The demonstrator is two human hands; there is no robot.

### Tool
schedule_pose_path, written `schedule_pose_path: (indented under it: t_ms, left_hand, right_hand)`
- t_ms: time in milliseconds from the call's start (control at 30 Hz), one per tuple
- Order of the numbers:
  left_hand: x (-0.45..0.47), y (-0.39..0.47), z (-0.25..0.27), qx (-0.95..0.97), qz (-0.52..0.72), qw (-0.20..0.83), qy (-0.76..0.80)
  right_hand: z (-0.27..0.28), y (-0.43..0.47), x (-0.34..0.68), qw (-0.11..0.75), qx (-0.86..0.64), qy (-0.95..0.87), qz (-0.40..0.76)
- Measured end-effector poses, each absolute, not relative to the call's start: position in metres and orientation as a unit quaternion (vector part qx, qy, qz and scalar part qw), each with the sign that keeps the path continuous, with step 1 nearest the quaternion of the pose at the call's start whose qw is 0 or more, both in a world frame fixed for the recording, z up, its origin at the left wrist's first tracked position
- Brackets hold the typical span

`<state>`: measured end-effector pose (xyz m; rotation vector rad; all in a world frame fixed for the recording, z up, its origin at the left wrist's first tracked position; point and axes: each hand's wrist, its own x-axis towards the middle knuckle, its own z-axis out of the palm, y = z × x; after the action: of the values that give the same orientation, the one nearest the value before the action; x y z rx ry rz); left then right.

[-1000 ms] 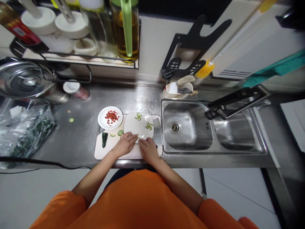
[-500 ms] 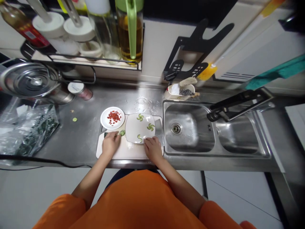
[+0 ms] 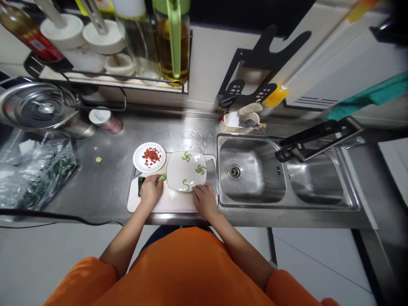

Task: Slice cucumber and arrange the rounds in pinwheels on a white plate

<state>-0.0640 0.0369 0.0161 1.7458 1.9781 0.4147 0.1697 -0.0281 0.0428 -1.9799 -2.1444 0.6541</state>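
A white square plate [image 3: 178,168] lies on a pale cutting board [image 3: 178,206]. On it are three pinwheel-like groups of thin green cucumber slices [image 3: 200,169], the lowest one smaller. My left hand [image 3: 151,192] is left of the plate, its fingertips closed on a small stack of cucumber slices [image 3: 162,177]. A dark green piece of cucumber [image 3: 140,185] shows beside that hand. With closed fingers, my right hand [image 3: 205,199] grips the plate's lower right edge. A broad knife blade [image 3: 213,173] lies flat, right of the plate.
Behind my left hand, a round white plate [image 3: 138,159] carries chopped red pieces. A double sink [image 3: 255,172] adjoins the board on the right. One green slice [image 3: 98,160], a plastic bag of greens [image 3: 54,178] and a jar [image 3: 106,121] sit to the left.
My left hand has shifted slightly right and up, its fingertips now at the cucumber slices beside the plate. More of the dark green piece shows. My right hand stays at the plate's edge.
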Motion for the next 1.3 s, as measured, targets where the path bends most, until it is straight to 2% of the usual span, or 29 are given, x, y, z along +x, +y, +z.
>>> schedule_pose_path:
  t_ms: [200, 533, 800, 1033, 1300]
  left_hand:
    - [-0.062, 0.038, 0.02, 0.623, 0.166, 0.228, 0.73]
    - [-0.062, 0.044, 0.027, 0.576, 0.128, 0.259, 0.764]
    - [-0.066, 0.048, 0.022, 0.603, 0.147, 0.225, 0.751]
    - [-0.064, 0.047, 0.037, 0.476, 0.238, 0.383, 0.755]
    - [-0.024, 0.039, 0.055, 0.398, 0.301, 0.597, 0.629]
  right_hand:
    - [0.043, -0.027, 0.17, 0.102, -0.656, -0.715, 0.219]
    - [0.044, -0.026, 0.171, 0.086, -0.656, -0.719, 0.215]
    - [0.044, -0.026, 0.172, 0.105, -0.656, -0.713, 0.224]
    - [0.045, -0.02, 0.175, 0.15, -0.666, -0.684, 0.257]
    - [0.045, 0.004, 0.164, 0.236, -0.668, -0.625, 0.329]
